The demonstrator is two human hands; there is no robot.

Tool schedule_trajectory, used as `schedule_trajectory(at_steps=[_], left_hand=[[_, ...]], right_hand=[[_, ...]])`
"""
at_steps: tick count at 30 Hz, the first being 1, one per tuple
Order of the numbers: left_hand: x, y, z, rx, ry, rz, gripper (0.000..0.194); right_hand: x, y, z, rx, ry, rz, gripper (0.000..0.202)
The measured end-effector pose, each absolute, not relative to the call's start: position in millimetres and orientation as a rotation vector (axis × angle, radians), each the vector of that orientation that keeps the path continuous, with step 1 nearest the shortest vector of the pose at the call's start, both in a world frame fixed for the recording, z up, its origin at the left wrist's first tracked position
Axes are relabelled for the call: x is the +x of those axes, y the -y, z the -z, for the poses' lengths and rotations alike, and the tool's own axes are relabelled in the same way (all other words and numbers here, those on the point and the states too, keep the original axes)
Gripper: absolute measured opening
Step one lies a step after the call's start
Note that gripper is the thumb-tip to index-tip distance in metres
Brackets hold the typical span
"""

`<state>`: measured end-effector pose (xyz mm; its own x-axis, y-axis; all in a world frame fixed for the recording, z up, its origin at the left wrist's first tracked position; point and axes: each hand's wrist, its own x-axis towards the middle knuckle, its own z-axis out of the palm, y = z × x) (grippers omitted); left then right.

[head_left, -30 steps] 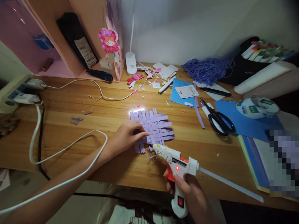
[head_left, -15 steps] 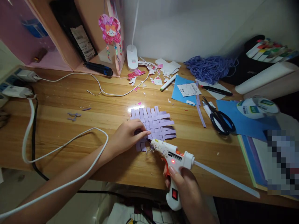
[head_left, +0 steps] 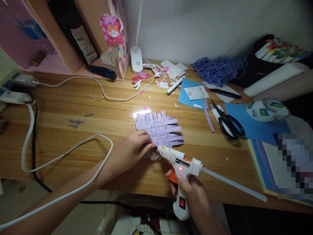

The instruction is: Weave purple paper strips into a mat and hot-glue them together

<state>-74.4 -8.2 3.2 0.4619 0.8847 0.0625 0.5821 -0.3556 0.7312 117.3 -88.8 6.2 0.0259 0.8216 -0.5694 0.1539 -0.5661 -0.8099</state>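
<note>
Power adapter (head_left: 14,97) sits at the far left of the worktop (head_left: 119,114), plugged into a power strip (head_left: 6,87). A white cable (head_left: 31,120) loops beside it and passes over the left forearm (head_left: 109,173). Purple scraps (head_left: 76,122) lie loose inside this area; a utility knife (head_left: 102,72) lies farther back.

Left hand (head_left: 133,145): thumb and forefinger drawn together, pinching the lower edge of the woven mat (head_left: 160,127). The portion between the tips is hidden. The mat lies flat at mid-worktop; its purple strips are interlaced, with ends projecting along the far and right sides.

Glue gun (head_left: 179,160): nozzle directed left, just beside the left fingertips, at the mat's lower edge; contact cannot be determined. The red indicator is lit. Right hand (head_left: 195,189): wrapped around the grip, fingers at the orange trigger. A glue stick (head_left: 232,183) projects from the rear, toward the right.

Purple cord (head_left: 217,70) is heaped at the back. Scissors (head_left: 222,115) lie nearer, left of a tape roll (head_left: 265,110).
</note>
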Motion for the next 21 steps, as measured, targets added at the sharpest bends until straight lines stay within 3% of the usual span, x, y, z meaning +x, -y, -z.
schedule_trajectory(at_steps=[21], left_hand=[[-82, 32, 5, 2.674, -1.095, -0.453, 0.025]], right_hand=[[130, 110, -5, -1.650, 0.608, -1.499, 0.041]])
